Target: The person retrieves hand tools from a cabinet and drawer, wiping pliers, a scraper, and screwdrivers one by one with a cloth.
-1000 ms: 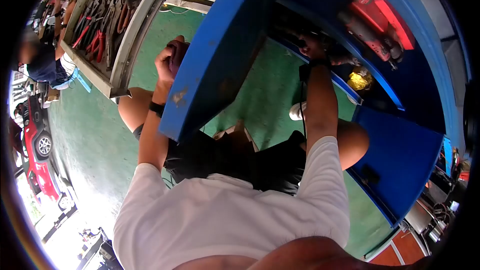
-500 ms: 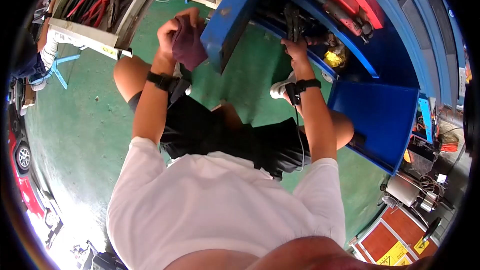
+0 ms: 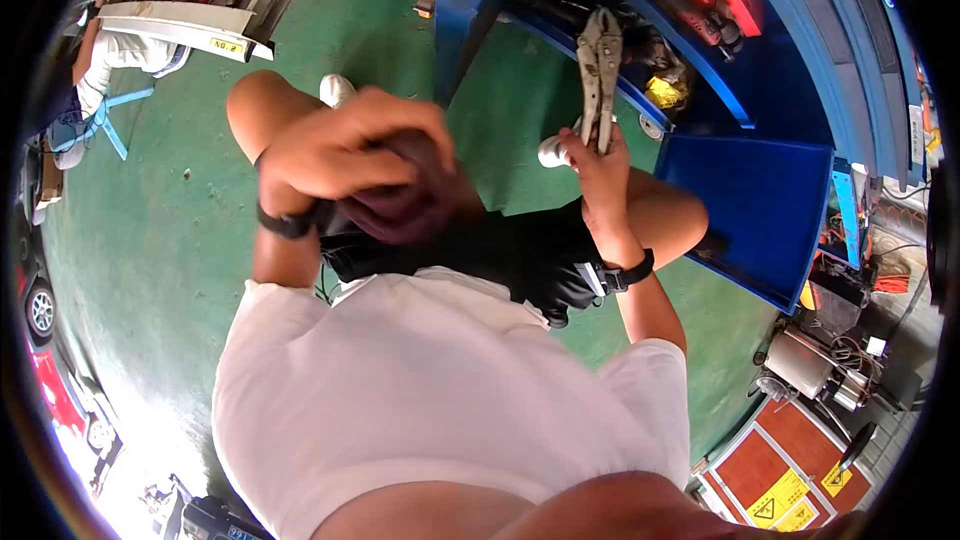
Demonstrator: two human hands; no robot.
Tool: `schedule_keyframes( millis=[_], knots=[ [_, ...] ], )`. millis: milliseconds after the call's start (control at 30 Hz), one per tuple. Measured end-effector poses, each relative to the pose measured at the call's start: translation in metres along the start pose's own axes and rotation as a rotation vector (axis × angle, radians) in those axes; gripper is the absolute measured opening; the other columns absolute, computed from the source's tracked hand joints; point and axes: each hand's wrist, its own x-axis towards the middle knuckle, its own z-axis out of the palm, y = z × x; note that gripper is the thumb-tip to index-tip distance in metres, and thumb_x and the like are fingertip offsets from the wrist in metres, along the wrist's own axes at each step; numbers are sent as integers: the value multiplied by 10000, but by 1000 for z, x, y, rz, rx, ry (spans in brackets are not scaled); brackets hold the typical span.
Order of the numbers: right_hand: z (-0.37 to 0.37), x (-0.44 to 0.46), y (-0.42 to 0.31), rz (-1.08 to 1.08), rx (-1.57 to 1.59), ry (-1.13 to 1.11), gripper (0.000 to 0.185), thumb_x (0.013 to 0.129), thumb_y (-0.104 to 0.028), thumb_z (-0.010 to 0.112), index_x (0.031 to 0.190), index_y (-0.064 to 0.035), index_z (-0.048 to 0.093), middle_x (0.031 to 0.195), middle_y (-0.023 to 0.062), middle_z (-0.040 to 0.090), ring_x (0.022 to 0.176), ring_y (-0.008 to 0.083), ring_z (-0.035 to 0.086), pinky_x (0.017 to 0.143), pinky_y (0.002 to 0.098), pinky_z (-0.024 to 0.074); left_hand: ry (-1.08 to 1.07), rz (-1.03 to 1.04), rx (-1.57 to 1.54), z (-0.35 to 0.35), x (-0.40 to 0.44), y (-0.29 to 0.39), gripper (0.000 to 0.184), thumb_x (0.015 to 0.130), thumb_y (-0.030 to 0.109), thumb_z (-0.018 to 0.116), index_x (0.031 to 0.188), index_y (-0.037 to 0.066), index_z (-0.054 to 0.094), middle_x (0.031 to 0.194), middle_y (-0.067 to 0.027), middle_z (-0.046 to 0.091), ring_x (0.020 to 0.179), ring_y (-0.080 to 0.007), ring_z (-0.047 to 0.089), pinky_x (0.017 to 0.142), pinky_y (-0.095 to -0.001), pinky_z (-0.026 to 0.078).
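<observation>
My left hand (image 3: pixel 345 155), slightly blurred, is closed around a dark maroon cloth (image 3: pixel 405 205) in front of my lap. My right hand (image 3: pixel 603 165) grips a pair of locking pliers (image 3: pixel 600 65) by the handles. Their worn metal jaws point up and away from me, in front of the blue cabinet's lower shelf. A gap separates the cloth from the pliers.
An open blue cabinet (image 3: pixel 745 115) at the right holds red tools (image 3: pixel 690 0) and a yellow item (image 3: pixel 664 92). Its blue panel (image 3: pixel 745 210) juts out beside my right knee. At upper left is a drawer (image 3: pixel 165 22) of pliers. Another person's arm (image 3: pixel 88 45) shows beyond it.
My right hand has drawn the locking pliers back from the cabinet shelf toward me. My left hand has brought the cloth down and closer to my body.
</observation>
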Motion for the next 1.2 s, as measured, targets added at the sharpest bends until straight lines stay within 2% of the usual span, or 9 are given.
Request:
schedule_keyframes(
  millis=[100, 167, 233, 367, 433, 567, 667, 967, 1200],
  knots=[
    [1, -7, -6, -68, 50, 20, 240, 894, -113, 758, 949, -83, 526, 717, -66, 506, 586, 24, 434, 522, 211, 341, 5, -173, -38, 48, 28, -12, 303, 965, 103, 482, 1235, -18, 547, 1164, -179, 641, 1085, -271, 622, 927, -362, 488],
    [6, -11, -15, -200, 109, 71, 259, 909, -148, 759, 935, -88, 509, 710, -60, 501, 571, 28, 433, 510, 213, 338, 302, -277, -9, 77, 53, -51, 346, 1042, 242, 479, 1313, 32, 531, 1198, -150, 635, 1123, -245, 601, 956, -358, 483],
    [10, -15, -24, -245, 16, 113, 223, 970, -185, 692, 934, -97, 489, 694, -65, 464, 546, 27, 397, 494, 213, 318, 385, -636, -489, 74, 89, -70, 499, 1073, 438, 417, 1411, 80, 498, 1306, -104, 608, 1205, -229, 571, 1014, -371, 467],
    [9, -6, -11, -199, 261, 71, 198, 1070, -308, 507, 1039, -121, 451, 736, -47, 491, 543, 10, 424, 468, 164, 352, 503, -601, -756, 69, 126, -98, 640, 1040, 599, 363, 1426, 99, 466, 1352, -83, 588, 1135, -208, 610, 948, -374, 501],
    [16, -7, -7, -280, 200, -4, 172, 1076, -287, 495, 1060, -120, 457, 731, -53, 478, 544, 17, 413, 475, 176, 360, 440, -498, -779, 72, 128, -103, 677, 1049, 603, 301, 1526, 131, 389, 1520, -83, 457, 1343, -224, 501, 1076, -411, 436],
    [19, 9, 24, -385, -138, 75, 133, 1063, -152, 495, 1039, -24, 467, 739, 19, 479, 637, 106, 462, 590, 267, 389, 431, -562, -783, 71, 122, -107, 642, 1046, 539, 422, 1508, 94, 403, 1439, -106, 525, 1273, -197, 546, 1038, -382, 467],
    [24, 13, 33, -459, -293, 85, 119, 1047, -101, 475, 1077, 14, 475, 814, 97, 534, 743, 174, 520, 677, 319, 424, 405, -161, -671, 75, 120, -134, 542, 955, 291, 705, 1364, 5, 493, 1225, -99, 623, 1096, -141, 597, 924, -305, 510],
    [36, 1, 24, -589, -441, 45, 115, 1038, -67, 430, 1105, 24, 446, 816, 156, 525, 731, 238, 523, 676, 367, 428, 477, -95, -668, 80, 124, -162, 396, 915, 130, 711, 1250, 14, 534, 1156, -86, 652, 1065, -158, 609, 909, -315, 509],
    [24, -2, 28, -463, -370, 32, 175, 1075, -151, 409, 1061, 13, 469, 787, 126, 505, 713, 198, 494, 649, 363, 412, 487, -121, -619, 79, 122, -143, 414, 884, 138, 747, 1214, 13, 530, 1139, -93, 654, 1045, -156, 610, 904, -321, 511]
  ],
)
